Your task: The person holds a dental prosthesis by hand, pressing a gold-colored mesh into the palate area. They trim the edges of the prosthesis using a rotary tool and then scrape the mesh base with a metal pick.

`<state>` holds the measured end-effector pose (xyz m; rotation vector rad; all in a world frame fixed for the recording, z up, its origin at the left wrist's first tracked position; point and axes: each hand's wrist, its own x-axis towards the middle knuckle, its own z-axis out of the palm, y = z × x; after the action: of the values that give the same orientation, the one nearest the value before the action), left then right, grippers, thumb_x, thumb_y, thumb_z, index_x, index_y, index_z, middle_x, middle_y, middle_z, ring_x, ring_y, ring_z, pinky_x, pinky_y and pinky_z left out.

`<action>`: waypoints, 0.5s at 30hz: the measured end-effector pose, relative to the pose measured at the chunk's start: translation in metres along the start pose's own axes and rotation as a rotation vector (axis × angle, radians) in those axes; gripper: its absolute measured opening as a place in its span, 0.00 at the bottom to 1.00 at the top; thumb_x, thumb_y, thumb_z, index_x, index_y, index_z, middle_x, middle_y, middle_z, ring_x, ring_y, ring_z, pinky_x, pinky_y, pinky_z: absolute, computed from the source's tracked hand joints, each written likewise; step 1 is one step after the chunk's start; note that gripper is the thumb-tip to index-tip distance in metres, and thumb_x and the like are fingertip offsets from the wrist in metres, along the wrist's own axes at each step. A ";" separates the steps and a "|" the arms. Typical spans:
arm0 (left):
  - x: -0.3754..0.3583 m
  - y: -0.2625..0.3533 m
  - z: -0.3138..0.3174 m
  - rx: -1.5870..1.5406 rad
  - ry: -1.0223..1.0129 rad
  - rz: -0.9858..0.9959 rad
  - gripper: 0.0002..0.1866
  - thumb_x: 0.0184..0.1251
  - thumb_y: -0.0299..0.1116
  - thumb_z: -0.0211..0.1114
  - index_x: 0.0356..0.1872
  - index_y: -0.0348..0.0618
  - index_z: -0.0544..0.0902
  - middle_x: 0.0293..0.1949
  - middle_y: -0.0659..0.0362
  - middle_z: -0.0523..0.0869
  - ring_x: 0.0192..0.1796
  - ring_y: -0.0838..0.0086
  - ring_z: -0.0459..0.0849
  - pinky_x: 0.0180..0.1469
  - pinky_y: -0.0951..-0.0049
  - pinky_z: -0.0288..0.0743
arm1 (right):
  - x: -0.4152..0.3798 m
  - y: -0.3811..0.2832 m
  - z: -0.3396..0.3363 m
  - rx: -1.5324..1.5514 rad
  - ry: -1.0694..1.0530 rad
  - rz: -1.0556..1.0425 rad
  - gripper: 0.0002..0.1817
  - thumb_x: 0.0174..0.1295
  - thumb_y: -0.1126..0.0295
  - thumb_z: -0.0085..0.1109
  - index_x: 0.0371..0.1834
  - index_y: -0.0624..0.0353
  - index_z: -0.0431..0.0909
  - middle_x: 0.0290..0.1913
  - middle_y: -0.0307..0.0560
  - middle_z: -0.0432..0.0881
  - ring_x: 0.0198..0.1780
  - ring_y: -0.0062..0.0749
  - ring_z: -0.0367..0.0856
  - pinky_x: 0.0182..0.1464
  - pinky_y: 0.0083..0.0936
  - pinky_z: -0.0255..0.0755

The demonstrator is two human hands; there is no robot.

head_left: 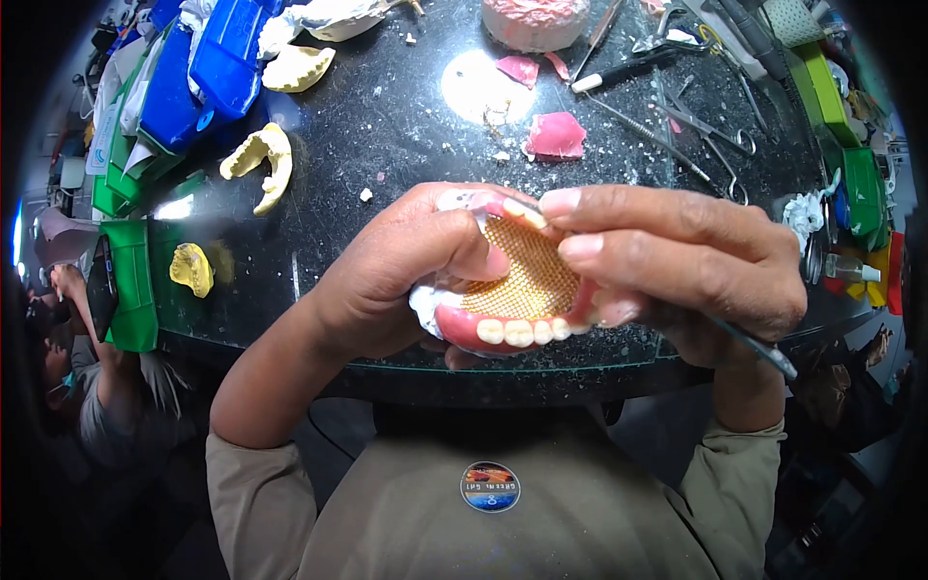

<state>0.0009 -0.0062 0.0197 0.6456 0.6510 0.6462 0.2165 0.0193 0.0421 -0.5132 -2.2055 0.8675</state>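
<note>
In front of my chest, my left hand (401,256) is closed around a denture in pink wax (464,326) on a white cast, its thumb lying on the gold mesh (536,275) of the palate. Cream-coloured teeth (519,333) line its near edge. My right hand (701,256) reaches in from the right, its fingertips pressed at a tooth (525,212) on the far rim. A slim metal dental instrument (759,350) is tucked in the right hand, its end sticking out below the palm. The instrument's other end is hidden.
Pink wax (558,135), yellow plaster pieces (261,164) and a pink-topped cast (536,24) lie on the black, crumb-strewn table (387,126). Scissors (710,126) and other hand tools are at back right. Blue bins (227,63) stand at left. Another person's arm (97,319) shows far left.
</note>
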 end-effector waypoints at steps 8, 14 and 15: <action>0.000 0.001 0.002 -0.057 0.055 -0.019 0.19 0.55 0.30 0.49 0.45 0.29 0.76 0.35 0.54 0.83 0.32 0.78 0.82 0.31 0.81 0.77 | 0.000 0.008 0.005 0.012 0.020 -0.084 0.15 0.59 0.63 0.59 0.37 0.67 0.80 0.38 0.59 0.83 0.44 0.45 0.85 0.46 0.40 0.80; 0.001 0.001 0.001 -0.025 0.046 -0.025 0.19 0.56 0.32 0.48 0.45 0.30 0.75 0.32 0.54 0.83 0.28 0.79 0.81 0.24 0.82 0.75 | 0.000 0.009 0.006 0.000 0.021 -0.077 0.14 0.58 0.64 0.60 0.36 0.66 0.80 0.38 0.58 0.84 0.44 0.45 0.84 0.48 0.40 0.80; 0.001 0.000 0.003 -0.035 0.074 -0.020 0.19 0.56 0.32 0.48 0.45 0.30 0.75 0.32 0.54 0.83 0.27 0.79 0.81 0.23 0.82 0.74 | 0.000 0.008 0.006 -0.004 0.020 -0.075 0.13 0.58 0.64 0.61 0.36 0.66 0.80 0.38 0.58 0.84 0.44 0.45 0.84 0.48 0.40 0.80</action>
<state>0.0034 -0.0065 0.0210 0.5845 0.7121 0.6641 0.2134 0.0223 0.0328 -0.4361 -2.1941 0.8148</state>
